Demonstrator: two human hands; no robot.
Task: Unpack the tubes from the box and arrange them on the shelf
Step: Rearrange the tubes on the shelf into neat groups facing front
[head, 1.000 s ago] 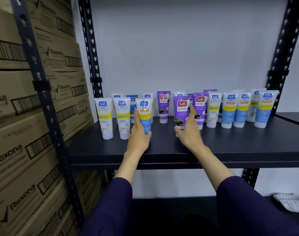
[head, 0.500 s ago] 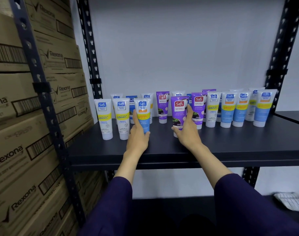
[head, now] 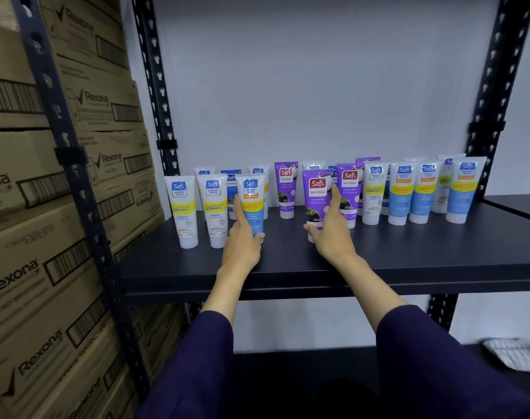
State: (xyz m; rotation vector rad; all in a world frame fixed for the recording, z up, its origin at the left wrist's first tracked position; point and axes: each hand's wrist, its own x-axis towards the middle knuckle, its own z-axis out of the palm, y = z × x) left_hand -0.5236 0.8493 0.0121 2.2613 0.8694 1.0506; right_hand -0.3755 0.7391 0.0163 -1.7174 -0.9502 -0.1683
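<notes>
Two hands reach onto a dark shelf (head: 409, 255) where many tubes stand upright on their caps. The left hand (head: 242, 240) holds a white and blue tube (head: 251, 201) near the front of the shelf. Its fingers go up the left side of the tube and its thumb curls round the bottom on the right. The right hand (head: 330, 234) holds a purple tube (head: 316, 195) that stands a little to the right. Its thumb sits low on the left side of that tube and a finger points up along the right side. Both tubes stand on the shelf, with a gap between them. Just left of the blue one stand two white tubes with yellow bands (head: 197, 207), side by side. Behind the two hands is a back row with more white tubes and another purple tube (head: 286, 186). To the right is a second purple tube (head: 350, 189), then a white tube with a yellow band (head: 374, 192), then a row of blue tubes (head: 433, 192) that goes almost to the black post on the right. On the left are stacked brown boxes (head: 46, 207) with words and bar codes on them. The arms wear dark purple sleeves (head: 439, 358). A white folded cloth (head: 514, 353) lies on the lower shelf at the right.
</notes>
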